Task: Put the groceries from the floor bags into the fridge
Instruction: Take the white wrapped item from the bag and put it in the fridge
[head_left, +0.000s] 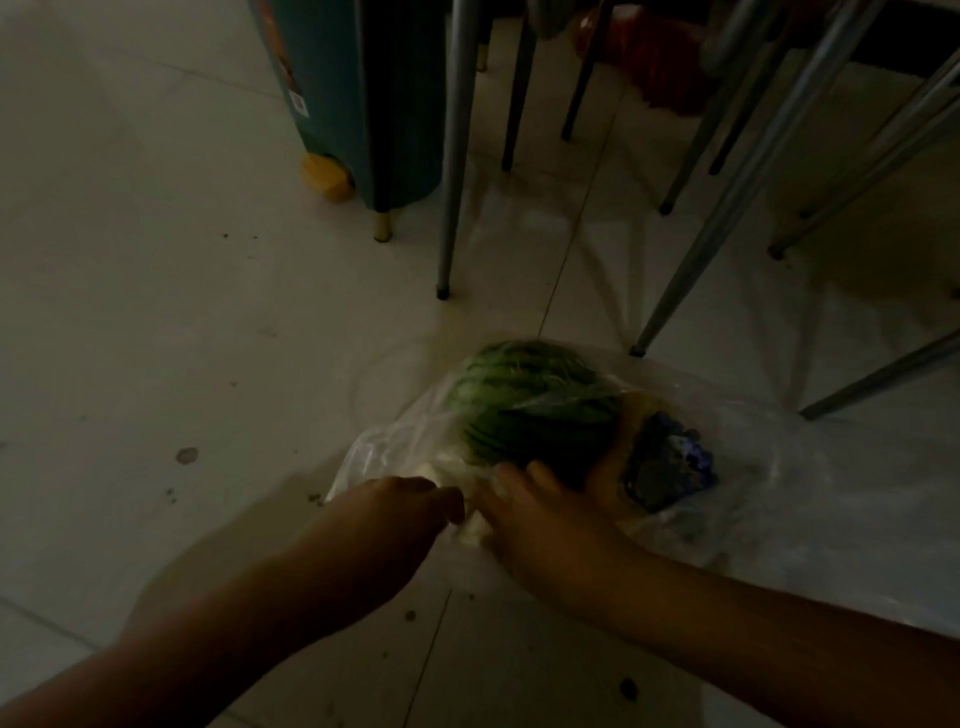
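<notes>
Down on the floor tiles, my left hand (400, 506) pinched the clear bag (374, 452) while my right hand (540, 514) cupped the bagged greens (530, 405); I judged the thin plastic might tear or slip, spilling them

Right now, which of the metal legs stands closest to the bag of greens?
The slanted grey leg whose foot touches down just behind the bag of greens; the other legs stand farther back.
</notes>
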